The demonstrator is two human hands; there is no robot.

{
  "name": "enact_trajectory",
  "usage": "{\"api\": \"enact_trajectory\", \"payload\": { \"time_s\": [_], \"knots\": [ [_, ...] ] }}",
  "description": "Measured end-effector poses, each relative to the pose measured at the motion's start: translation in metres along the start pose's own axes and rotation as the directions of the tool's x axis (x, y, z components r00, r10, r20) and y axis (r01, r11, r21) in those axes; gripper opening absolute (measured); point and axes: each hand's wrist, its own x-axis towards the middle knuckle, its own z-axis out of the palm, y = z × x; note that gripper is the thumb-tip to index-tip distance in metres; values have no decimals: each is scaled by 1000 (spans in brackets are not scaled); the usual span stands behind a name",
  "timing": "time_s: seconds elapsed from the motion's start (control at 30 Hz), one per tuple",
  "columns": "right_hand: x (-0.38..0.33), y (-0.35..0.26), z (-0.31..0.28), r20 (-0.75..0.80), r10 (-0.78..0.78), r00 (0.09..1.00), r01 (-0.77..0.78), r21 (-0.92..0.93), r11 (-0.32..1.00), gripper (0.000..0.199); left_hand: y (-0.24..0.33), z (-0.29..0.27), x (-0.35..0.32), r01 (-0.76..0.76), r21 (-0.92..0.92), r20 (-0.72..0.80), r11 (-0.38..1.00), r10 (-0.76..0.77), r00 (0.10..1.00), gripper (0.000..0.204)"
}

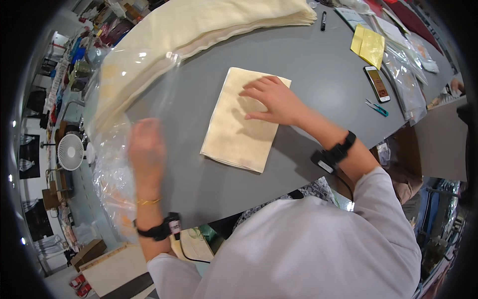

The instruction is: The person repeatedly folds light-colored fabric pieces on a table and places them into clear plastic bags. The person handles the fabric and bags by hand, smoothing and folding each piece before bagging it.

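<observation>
A folded stack of cream cloth lies on the grey table in front of me, slightly tilted. My right hand is over its upper right part, fingers spread and nothing gripped; whether the fingertips touch the cloth is hard to tell. To the left of the stack, my left hand is smeared by motion, its fingers curled in. A clear plastic bag, blurred as well, stretches up from that hand and appears to be held in it.
A large pile of cream fabric covers the far left of the table, with clear plastic along the left edge. At the right are a black marker, yellow packet, phone, teal thread snips and plastic bags.
</observation>
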Motion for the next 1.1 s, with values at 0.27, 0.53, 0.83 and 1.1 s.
{"api": "enact_trajectory", "payload": {
  "time_s": [0.27, 0.53, 0.83, 1.1],
  "knots": [
    [15, -23, 53, 238, 14, 971, 14, -118, 993, 82, 67, 105, -38, 198, -343, 349, 918, -71, 934, 76],
    [-52, -60, 67, 178, -28, 984, 77, -276, 958, 29, 72, 89, -54, 515, -609, 600, 603, -75, 796, 47],
    [-74, -69, 28, -294, 73, 953, -60, 54, 997, 43, 155, 112, -72, 444, -629, 549, 638, -40, 835, 46],
    [-50, -74, 78, 241, 75, 968, -25, -204, 979, 57, 137, 33, -31, 114, -444, 65, 889, -95, 993, 60]
  ]
}}
